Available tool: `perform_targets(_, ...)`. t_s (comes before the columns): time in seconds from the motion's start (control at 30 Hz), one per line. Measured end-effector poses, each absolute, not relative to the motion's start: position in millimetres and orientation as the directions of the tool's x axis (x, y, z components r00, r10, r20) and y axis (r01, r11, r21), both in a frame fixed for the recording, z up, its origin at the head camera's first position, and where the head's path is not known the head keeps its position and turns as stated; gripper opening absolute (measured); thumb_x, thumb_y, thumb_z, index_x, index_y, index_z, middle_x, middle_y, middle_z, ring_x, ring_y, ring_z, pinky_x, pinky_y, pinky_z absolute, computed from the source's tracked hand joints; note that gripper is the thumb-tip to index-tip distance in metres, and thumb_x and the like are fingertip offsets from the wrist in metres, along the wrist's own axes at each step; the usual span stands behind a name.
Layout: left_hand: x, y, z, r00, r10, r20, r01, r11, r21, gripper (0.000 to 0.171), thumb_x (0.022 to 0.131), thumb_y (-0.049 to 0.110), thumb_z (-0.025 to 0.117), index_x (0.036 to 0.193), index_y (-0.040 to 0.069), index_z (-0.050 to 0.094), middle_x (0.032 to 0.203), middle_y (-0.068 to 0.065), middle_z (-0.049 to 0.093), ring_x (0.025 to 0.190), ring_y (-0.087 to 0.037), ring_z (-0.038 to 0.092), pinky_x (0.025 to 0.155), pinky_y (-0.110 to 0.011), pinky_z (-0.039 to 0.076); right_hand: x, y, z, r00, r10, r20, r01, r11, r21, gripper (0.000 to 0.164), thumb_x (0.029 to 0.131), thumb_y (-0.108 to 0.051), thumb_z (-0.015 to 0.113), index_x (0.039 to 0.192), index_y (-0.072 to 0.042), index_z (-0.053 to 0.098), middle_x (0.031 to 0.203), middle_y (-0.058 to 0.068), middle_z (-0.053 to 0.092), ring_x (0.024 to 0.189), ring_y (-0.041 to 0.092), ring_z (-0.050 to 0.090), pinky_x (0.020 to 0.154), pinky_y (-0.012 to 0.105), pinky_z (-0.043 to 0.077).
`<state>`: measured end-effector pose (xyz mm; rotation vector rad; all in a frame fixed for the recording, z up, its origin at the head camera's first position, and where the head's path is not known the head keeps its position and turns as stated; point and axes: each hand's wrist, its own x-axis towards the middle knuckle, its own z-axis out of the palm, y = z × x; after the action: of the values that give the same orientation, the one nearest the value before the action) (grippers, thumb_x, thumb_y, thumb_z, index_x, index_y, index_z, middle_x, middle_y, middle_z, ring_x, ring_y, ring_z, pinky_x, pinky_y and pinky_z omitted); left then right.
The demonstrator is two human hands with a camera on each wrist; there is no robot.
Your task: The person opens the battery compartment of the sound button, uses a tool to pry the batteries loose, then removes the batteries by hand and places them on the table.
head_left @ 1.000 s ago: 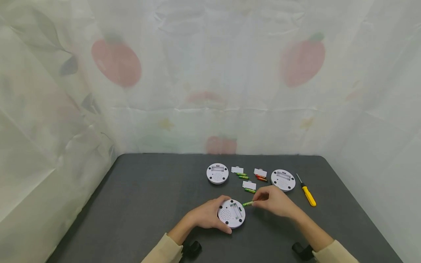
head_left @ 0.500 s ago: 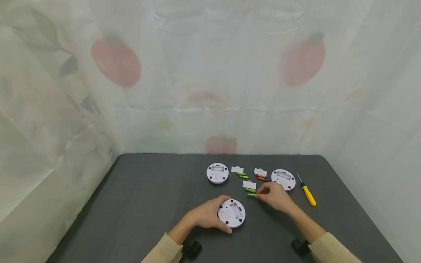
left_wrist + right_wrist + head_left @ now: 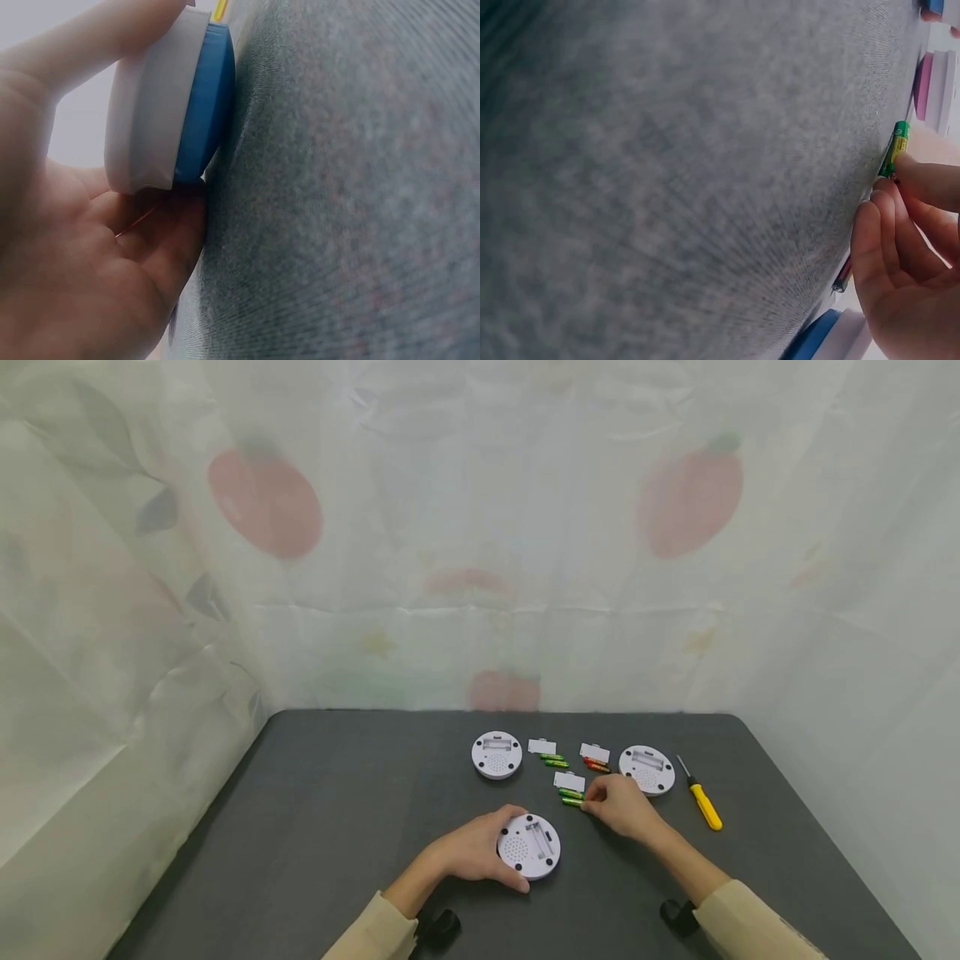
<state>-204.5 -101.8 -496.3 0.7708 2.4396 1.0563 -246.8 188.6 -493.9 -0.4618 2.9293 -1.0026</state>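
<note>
My left hand grips a round white device by its rim, thumb in front and fingers behind. The device lies with its battery slot facing up and no battery in the slot; in the left wrist view its lower part is blue. My right hand pinches one end of a green battery between thumb and fingers, low over the table. Right behind that battery lies another green battery, beside a white battery cover. In the right wrist view the pinched battery shows green and yellow.
Two more round white devices lie farther back. Between them are white covers, two green batteries and red batteries. A yellow-handled screwdriver lies at the right on the dark table.
My right hand has carried the green battery away from the held device, back and to the right, to beside the other green battery. The left hand has stayed on the device.
</note>
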Motion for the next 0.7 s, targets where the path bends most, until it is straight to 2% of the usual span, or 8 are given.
perform_targets(0.5, -201.6, -95.4, -491.4, -0.799, 0.587, -0.133, 0.343, 0.625, 0.701, 0.097, 0.069, 0.047, 0.092, 0.146, 0.016, 0.044, 0.120, 0.007, 0.056, 0.108, -0.010, 0.051, 0.094, -0.031, 0.043, -236.5, 192.4, -482.8, -0.968, -0.243, 0.066, -0.230, 0.742, -0.630, 0.006, 0.087, -0.009, 0.079, 0.087, -0.012, 0.074, 0.078, -0.006, 0.065, 0.070, 0.011, 0.057, 0.066, 0.031, 0.049)
perform_targets(0.7, -199.0, -94.1, -491.9, -0.802, 0.582, -0.135, 0.350, 0.640, 0.684, 0.104, 0.068, 0.050, 0.093, 0.149, 0.013, 0.040, 0.129, 0.004, 0.055, 0.115, -0.010, 0.050, 0.098, -0.032, 0.042, -231.3, 196.3, -479.4, -0.968, -0.235, 0.085, -0.234, 0.735, -0.636, 0.004, 0.089, -0.010, 0.078, 0.090, -0.012, 0.075, 0.080, -0.005, 0.066, 0.074, 0.012, 0.058, 0.068, 0.032, 0.050)
